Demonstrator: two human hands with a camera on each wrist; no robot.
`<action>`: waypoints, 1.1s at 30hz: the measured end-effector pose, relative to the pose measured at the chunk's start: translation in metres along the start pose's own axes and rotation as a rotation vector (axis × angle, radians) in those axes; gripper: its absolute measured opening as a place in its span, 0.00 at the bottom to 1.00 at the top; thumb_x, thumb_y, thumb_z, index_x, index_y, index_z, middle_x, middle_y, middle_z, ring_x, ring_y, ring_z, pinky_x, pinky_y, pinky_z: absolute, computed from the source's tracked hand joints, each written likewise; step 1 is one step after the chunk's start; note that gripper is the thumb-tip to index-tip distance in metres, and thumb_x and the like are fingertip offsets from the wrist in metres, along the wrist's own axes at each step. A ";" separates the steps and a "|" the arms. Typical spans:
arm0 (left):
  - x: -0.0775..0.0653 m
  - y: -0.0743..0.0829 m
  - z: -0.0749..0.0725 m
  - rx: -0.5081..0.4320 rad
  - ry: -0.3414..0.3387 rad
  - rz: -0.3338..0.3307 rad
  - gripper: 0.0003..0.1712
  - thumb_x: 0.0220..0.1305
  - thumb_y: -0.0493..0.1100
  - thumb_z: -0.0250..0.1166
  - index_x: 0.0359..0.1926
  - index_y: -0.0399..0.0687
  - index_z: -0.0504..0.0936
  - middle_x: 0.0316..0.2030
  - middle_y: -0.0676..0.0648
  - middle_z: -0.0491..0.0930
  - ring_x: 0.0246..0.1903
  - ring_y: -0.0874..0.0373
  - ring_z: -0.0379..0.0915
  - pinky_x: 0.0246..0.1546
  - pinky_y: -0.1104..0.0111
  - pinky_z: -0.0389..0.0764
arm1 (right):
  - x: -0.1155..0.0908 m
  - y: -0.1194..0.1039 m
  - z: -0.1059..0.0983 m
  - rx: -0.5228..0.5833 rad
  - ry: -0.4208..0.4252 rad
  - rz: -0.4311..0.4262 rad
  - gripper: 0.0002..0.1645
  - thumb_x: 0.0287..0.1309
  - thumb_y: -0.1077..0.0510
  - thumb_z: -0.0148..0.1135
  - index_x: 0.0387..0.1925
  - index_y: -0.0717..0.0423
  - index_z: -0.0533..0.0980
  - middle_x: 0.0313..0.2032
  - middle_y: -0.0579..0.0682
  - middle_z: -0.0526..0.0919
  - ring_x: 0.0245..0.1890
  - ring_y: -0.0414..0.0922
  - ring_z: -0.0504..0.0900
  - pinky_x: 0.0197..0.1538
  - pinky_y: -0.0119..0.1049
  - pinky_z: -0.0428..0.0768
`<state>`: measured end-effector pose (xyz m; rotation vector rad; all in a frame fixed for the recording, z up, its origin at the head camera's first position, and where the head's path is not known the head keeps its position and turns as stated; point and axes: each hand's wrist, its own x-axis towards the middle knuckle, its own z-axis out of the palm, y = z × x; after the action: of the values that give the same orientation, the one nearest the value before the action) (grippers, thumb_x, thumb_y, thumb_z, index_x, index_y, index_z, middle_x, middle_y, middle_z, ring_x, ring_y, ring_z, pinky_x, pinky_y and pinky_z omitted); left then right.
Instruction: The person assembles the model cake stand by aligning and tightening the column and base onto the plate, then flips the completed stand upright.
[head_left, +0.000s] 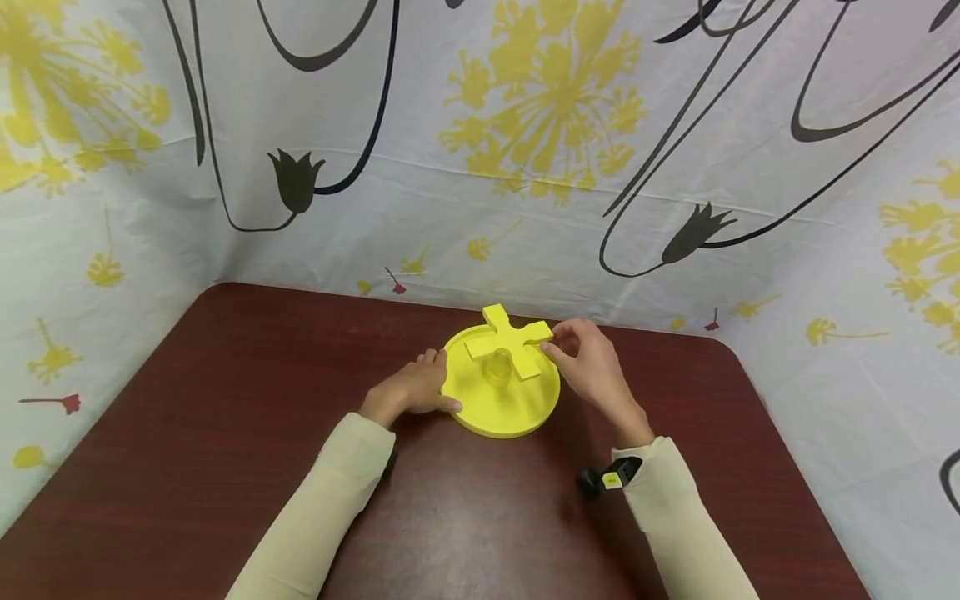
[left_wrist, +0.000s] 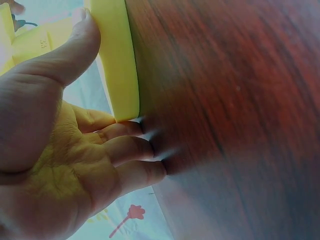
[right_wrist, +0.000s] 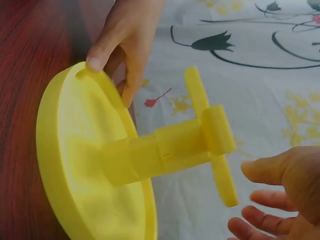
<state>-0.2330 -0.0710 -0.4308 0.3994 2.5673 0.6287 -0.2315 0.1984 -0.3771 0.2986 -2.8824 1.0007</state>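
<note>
A yellow round base (head_left: 491,417) with a raised rim lies on the table, a stout yellow post (right_wrist: 155,155) standing up from its middle. Atop the post sits a yellow four-armed cross (head_left: 512,340), with a round hub showing in the right wrist view. My left hand (head_left: 420,385) holds the base's left edge, thumb (left_wrist: 85,45) over the rim and fingers along the outside. Beside the cross's right arm, my right hand (head_left: 592,367) has bent fingers, spread with nothing between them. In the right wrist view its thumb (right_wrist: 265,170) points at the cross across a small gap.
The dark red-brown wooden table (head_left: 247,433) has rounded far corners. A white cloth (head_left: 420,167) printed with yellow flowers and dark tulips hangs close behind and at both sides. Beneath my right wrist hangs a black strap device (head_left: 611,477).
</note>
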 end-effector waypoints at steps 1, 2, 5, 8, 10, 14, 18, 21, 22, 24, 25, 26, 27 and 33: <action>0.000 0.000 0.000 -0.002 0.000 0.001 0.58 0.66 0.58 0.65 0.77 0.33 0.40 0.76 0.32 0.43 0.76 0.38 0.42 0.73 0.50 0.53 | 0.002 0.001 0.001 0.024 -0.008 -0.003 0.24 0.65 0.53 0.64 0.57 0.61 0.74 0.55 0.58 0.76 0.53 0.55 0.80 0.53 0.50 0.80; 0.000 0.000 0.000 -0.002 -0.001 0.001 0.58 0.66 0.58 0.65 0.77 0.33 0.40 0.76 0.32 0.43 0.76 0.38 0.42 0.73 0.50 0.53 | 0.003 0.003 0.002 0.048 -0.022 -0.008 0.26 0.66 0.54 0.64 0.60 0.61 0.71 0.58 0.59 0.74 0.57 0.56 0.78 0.55 0.51 0.79; 0.001 0.000 0.001 -0.007 -0.005 -0.002 0.58 0.66 0.58 0.65 0.78 0.34 0.39 0.77 0.33 0.42 0.76 0.38 0.42 0.74 0.50 0.53 | 0.007 0.006 0.006 0.099 -0.080 -0.024 0.33 0.67 0.56 0.63 0.68 0.60 0.64 0.65 0.60 0.70 0.63 0.57 0.74 0.58 0.52 0.78; 0.001 0.001 0.002 -0.012 -0.008 -0.006 0.58 0.66 0.58 0.65 0.78 0.35 0.39 0.77 0.33 0.42 0.76 0.38 0.42 0.74 0.50 0.53 | 0.009 0.008 0.009 0.113 -0.133 -0.037 0.34 0.67 0.56 0.62 0.70 0.58 0.62 0.66 0.60 0.70 0.63 0.57 0.75 0.57 0.52 0.79; 0.001 0.001 0.002 -0.017 -0.009 -0.011 0.59 0.66 0.58 0.65 0.78 0.35 0.39 0.77 0.34 0.42 0.76 0.38 0.42 0.74 0.50 0.53 | 0.009 0.008 0.009 0.105 -0.142 -0.046 0.34 0.67 0.56 0.62 0.70 0.57 0.63 0.65 0.60 0.71 0.61 0.58 0.77 0.55 0.52 0.80; 0.001 0.001 0.001 -0.015 -0.005 -0.011 0.58 0.66 0.58 0.66 0.78 0.35 0.39 0.77 0.33 0.42 0.76 0.38 0.42 0.74 0.50 0.53 | 0.009 0.007 0.008 0.088 -0.115 -0.055 0.32 0.66 0.55 0.63 0.68 0.58 0.66 0.63 0.60 0.72 0.58 0.59 0.79 0.53 0.52 0.81; 0.001 0.001 0.000 -0.012 0.001 -0.013 0.58 0.66 0.57 0.66 0.78 0.34 0.39 0.77 0.33 0.42 0.76 0.38 0.42 0.74 0.50 0.53 | 0.009 0.007 0.007 0.069 -0.089 -0.059 0.28 0.66 0.55 0.63 0.64 0.60 0.70 0.61 0.61 0.73 0.56 0.59 0.78 0.54 0.54 0.79; 0.000 0.001 -0.001 -0.011 0.001 -0.013 0.59 0.66 0.57 0.66 0.78 0.34 0.39 0.77 0.33 0.41 0.76 0.38 0.41 0.74 0.50 0.52 | 0.008 0.007 0.007 0.048 -0.085 -0.060 0.26 0.67 0.54 0.62 0.63 0.60 0.72 0.59 0.61 0.74 0.56 0.59 0.77 0.56 0.55 0.78; 0.000 0.001 -0.001 -0.011 0.001 -0.013 0.59 0.66 0.57 0.66 0.78 0.34 0.39 0.77 0.33 0.41 0.76 0.38 0.41 0.74 0.50 0.52 | 0.008 0.007 0.007 0.042 -0.084 -0.059 0.26 0.67 0.53 0.62 0.62 0.61 0.73 0.58 0.60 0.74 0.56 0.59 0.77 0.56 0.55 0.77; 0.000 0.001 -0.001 -0.007 0.002 -0.012 0.59 0.65 0.57 0.66 0.77 0.34 0.39 0.77 0.33 0.42 0.76 0.38 0.42 0.74 0.50 0.52 | 0.006 0.007 0.008 0.033 -0.083 -0.064 0.25 0.67 0.53 0.62 0.61 0.61 0.74 0.57 0.60 0.76 0.53 0.58 0.77 0.55 0.54 0.77; 0.000 0.002 -0.001 -0.006 0.003 -0.011 0.59 0.65 0.57 0.66 0.77 0.33 0.39 0.77 0.33 0.42 0.76 0.37 0.42 0.74 0.50 0.52 | 0.006 0.006 0.009 0.028 -0.086 -0.066 0.25 0.67 0.53 0.62 0.60 0.61 0.74 0.56 0.59 0.76 0.52 0.58 0.77 0.54 0.53 0.77; 0.000 0.002 -0.001 -0.005 0.004 -0.011 0.59 0.65 0.57 0.66 0.77 0.33 0.39 0.77 0.33 0.42 0.76 0.37 0.42 0.74 0.50 0.52 | 0.005 0.006 0.010 0.025 -0.087 -0.069 0.24 0.67 0.53 0.62 0.60 0.61 0.74 0.56 0.59 0.77 0.51 0.57 0.77 0.53 0.51 0.77; 0.000 0.002 -0.001 -0.002 0.004 -0.010 0.59 0.65 0.57 0.66 0.77 0.33 0.39 0.77 0.32 0.42 0.76 0.37 0.42 0.74 0.50 0.53 | 0.005 0.005 0.010 0.025 -0.088 -0.071 0.24 0.67 0.53 0.62 0.59 0.62 0.75 0.56 0.59 0.77 0.49 0.56 0.77 0.52 0.50 0.77; 0.000 0.002 -0.001 -0.002 0.000 -0.016 0.58 0.66 0.57 0.66 0.77 0.33 0.39 0.77 0.33 0.41 0.76 0.38 0.42 0.74 0.50 0.52 | 0.002 0.003 0.013 0.022 -0.092 -0.080 0.22 0.66 0.53 0.63 0.57 0.59 0.76 0.53 0.56 0.79 0.47 0.52 0.77 0.50 0.47 0.77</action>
<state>-0.2331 -0.0694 -0.4293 0.3774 2.5671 0.6256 -0.2339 0.1923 -0.3882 0.4688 -2.9157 1.0323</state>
